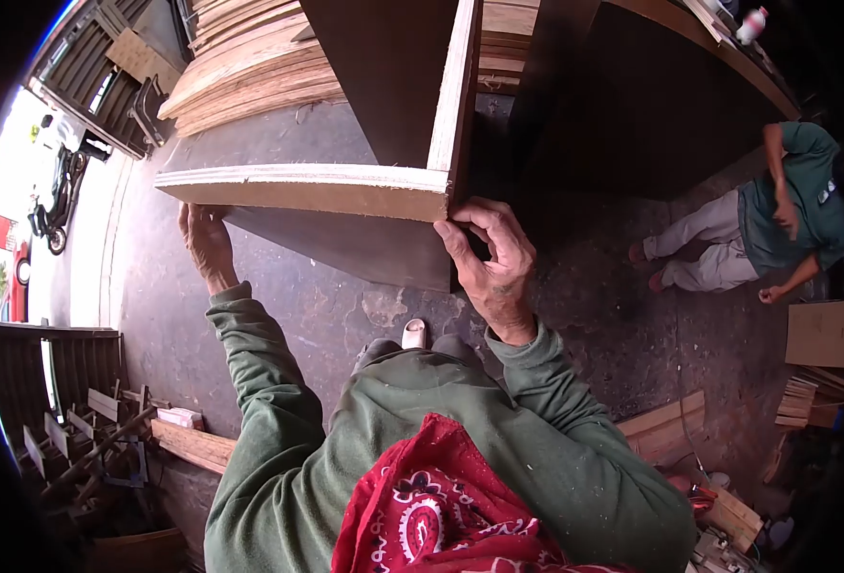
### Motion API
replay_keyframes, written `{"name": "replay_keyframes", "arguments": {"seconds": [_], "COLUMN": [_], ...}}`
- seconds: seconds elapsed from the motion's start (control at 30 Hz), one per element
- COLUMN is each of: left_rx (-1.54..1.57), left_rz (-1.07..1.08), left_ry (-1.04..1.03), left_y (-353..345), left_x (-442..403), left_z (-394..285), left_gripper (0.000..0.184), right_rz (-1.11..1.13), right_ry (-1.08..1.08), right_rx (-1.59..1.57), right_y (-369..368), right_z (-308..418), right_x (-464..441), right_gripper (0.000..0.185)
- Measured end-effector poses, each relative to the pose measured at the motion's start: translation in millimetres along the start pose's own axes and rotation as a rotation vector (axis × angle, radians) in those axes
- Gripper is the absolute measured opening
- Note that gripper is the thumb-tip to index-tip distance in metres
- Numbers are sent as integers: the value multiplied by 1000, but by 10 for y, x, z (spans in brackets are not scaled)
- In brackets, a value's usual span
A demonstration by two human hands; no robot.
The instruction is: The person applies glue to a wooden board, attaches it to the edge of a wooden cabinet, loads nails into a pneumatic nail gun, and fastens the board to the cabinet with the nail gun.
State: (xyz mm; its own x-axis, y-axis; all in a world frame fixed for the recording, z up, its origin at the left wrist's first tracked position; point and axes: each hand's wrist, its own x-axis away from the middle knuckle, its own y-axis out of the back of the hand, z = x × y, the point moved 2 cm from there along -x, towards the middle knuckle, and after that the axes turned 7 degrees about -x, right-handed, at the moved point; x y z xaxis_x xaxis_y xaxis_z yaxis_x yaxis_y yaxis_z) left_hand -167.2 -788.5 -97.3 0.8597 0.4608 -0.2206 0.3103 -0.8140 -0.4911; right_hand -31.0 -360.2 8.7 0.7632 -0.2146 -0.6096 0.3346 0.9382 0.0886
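In front of me stands a large plywood cabinet frame [307, 196], dark inside, with a brown front edge and pale raw upper edges that meet at a corner. My left hand [209, 250] grips the lower side of its edge near the left end, its fingertips partly hidden behind the panel. My right hand [494, 267] is closed around the right corner, with the thumb on the front edge and the fingers curled behind the side.
A stack of wooden boards [250, 72] lies beyond the frame. To the right are another large dark panel [622, 105] and a person in a green shirt [794, 205]. A cardboard box [823, 334], wood scraps [665, 425] and a motorcycle [59, 196] are around.
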Motion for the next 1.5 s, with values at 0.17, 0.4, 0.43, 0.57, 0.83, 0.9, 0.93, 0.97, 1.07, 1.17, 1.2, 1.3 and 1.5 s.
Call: {"name": "replay_keyframes", "arguments": {"seconds": [0.17,0.4,0.43,0.57,0.83,0.9,0.93,0.97,1.07,1.17,1.2,1.3,1.5], "left_rx": [47,47,58,40,-44,-118,-120,-118,-121,-135,-140,-122,-70], "left_rz": [112,157,160,162,205,199,211,222,223,199,190,213,196], "left_ry": [-1,41,45,27,7,17,14,9,13,24,23,3,34], "left_y": [282,368,366,377,253,269,285,290,248,251,252,276,211], "left_x": [-205,-247,-243,-263,-227,-232,-240,-248,-236,-228,-230,-257,-198], "left_z": [188,181,192,199,80,34,19,32,-1,29,40,61,27], "left_gripper": [29,28,29,29,32,30,30,30,30,31,31,32,32], "right_rz": [-48,-131,-150,-220,-384,-408,-421,-431,-409,-259,-278,-186,59], "right_ry": [-35,-23,-24,51,48,23,17,15,-150,-198,-204,-201,-641], "right_rx": [-31,-94,-107,-42,-148,-189,-193,-197,-185,-265,-159,-78,-190], "right_y": [7,-49,-68,-148,-284,-322,-334,-334,-299,-70,35,233,51], "right_z": [-27,-77,-77,-122,-171,-180,-182,-193,-68,-109,19,295,15], "right_x": [44,144,158,217,316,362,364,351,351,238,103,-497,-1039], "right_gripper": [16,16,16,15,14,15,16,17,22,37,50,82,107]}}
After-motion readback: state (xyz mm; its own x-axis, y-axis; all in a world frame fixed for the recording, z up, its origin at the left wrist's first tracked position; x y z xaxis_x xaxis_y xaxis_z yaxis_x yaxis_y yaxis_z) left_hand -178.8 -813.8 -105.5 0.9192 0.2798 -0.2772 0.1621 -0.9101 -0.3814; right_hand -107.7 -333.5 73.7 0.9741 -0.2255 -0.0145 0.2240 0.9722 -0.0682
